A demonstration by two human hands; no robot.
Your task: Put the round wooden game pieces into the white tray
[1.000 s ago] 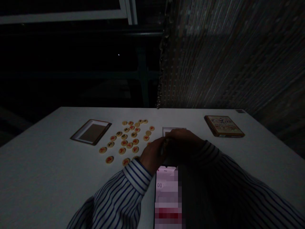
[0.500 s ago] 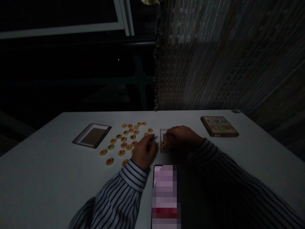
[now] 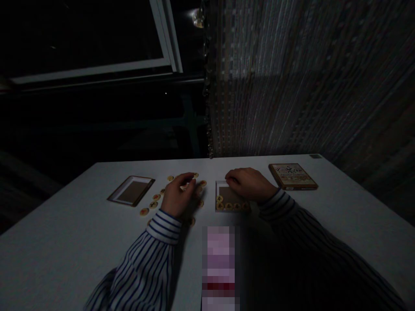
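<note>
Round xiangqi pieces point(image 3: 153, 205) with red and dark characters lie scattered on the white table. My left hand point(image 3: 177, 196) hovers over them, thumb and fingers curved and apart, covering several of them. No piece shows in its grasp. To its right sits a shallow open box point(image 3: 216, 190), with a row of pieces point(image 3: 228, 207) along its near edge and one more piece point(image 3: 219, 199) above the row's left end. Over the box's far right part is my right hand point(image 3: 251, 183), fingers curled closed; whatever they may hold is hidden.
A similar shallow box part point(image 3: 112, 196) lies open at the left. At the right is a closed box with a printed cover point(image 3: 293, 173). A phone-like slab point(image 3: 218, 263), blurred out, lies at the near edge. Behind the table hangs a string curtain point(image 3: 259, 108).
My left hand has moved left, farther over the scattered pieces. My right hand has shifted off the box's near part, exposing the row of pieces there. The camera view has tilted slightly.
</note>
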